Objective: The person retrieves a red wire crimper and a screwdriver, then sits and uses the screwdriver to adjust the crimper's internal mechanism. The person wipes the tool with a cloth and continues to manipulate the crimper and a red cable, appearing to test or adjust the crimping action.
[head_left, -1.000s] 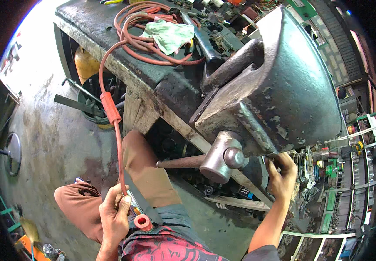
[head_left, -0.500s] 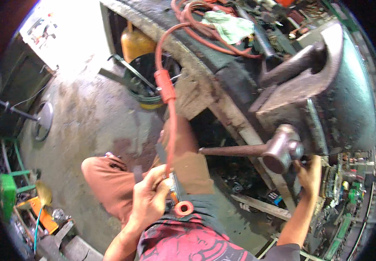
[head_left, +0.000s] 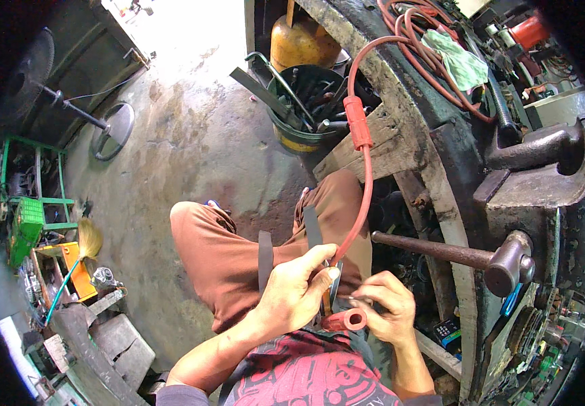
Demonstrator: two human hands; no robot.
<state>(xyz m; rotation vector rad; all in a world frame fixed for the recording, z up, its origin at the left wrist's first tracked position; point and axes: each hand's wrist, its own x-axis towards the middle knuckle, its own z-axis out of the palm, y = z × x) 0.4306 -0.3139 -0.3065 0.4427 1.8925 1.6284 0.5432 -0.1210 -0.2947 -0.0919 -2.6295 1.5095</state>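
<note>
A red cable (head_left: pixel 367 183) runs down from the bench, through a thick red connector (head_left: pixel 357 122), to my left hand (head_left: pixel 292 287). The hand is closed around the cable's lower end, thumb on top. Beside the thumb shows a narrow metal piece (head_left: pixel 335 279). Just below it is a red hollow sleeve (head_left: pixel 345 320), its round open end facing right. My right hand (head_left: pixel 388 306) is curled close to the metal piece, thumb and fingers pinched together; what lies between them is too small to make out. Both hands are over my lap.
A heavy vise (head_left: pixel 536 183) stands on the bench at right, its handle bar (head_left: pixel 435 252) reaching left toward my hands. Coiled cable and a pale green cloth (head_left: pixel 455 59) lie farther back. A dark bucket of metal pieces (head_left: pixel 306 139) stands ahead, before a yellow tank (head_left: pixel 299 44).
My right hand has come from beside the vise to the cable end. The left hand still grips the cable. The view has shifted, with the vise now farther right.
</note>
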